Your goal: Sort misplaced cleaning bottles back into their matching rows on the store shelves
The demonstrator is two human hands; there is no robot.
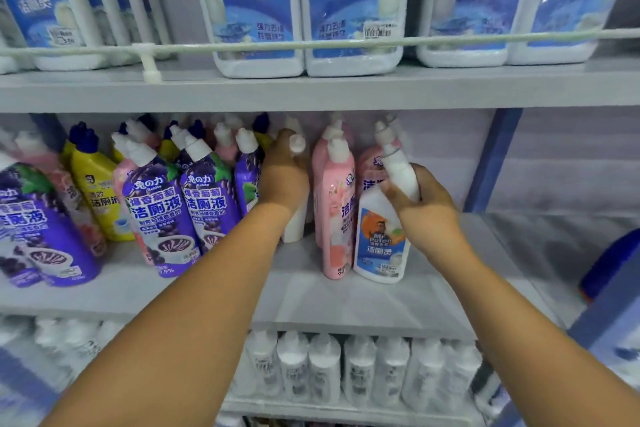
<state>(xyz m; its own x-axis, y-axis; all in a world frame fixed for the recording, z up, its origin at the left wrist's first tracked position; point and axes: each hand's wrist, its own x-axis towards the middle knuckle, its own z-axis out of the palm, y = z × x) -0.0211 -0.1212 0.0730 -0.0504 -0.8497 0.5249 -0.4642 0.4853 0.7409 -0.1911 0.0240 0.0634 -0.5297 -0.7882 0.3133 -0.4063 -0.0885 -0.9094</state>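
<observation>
On the middle shelf (pixel 346 302) my left hand (pixel 284 177) is wrapped around the neck of a white bottle (pixel 294 222), whose cap shows above my fingers. My right hand (pixel 420 204) grips the neck of a white blue-labelled bottle (pixel 381 243) standing at the right end of the row. Between them stand pink bottles (pixel 334 215). To the left are purple grape bottles (pixel 162 215) and yellow bottles (pixel 98 191), some leaning.
Large blue-labelled white jugs (pixel 353 7) fill the top shelf behind a wire rail (pixel 311 45). A row of white bottles (pixel 325 371) lines the bottom shelf. A blue upright post (pixel 491 163) stands at right, with bare shelf surface beside it.
</observation>
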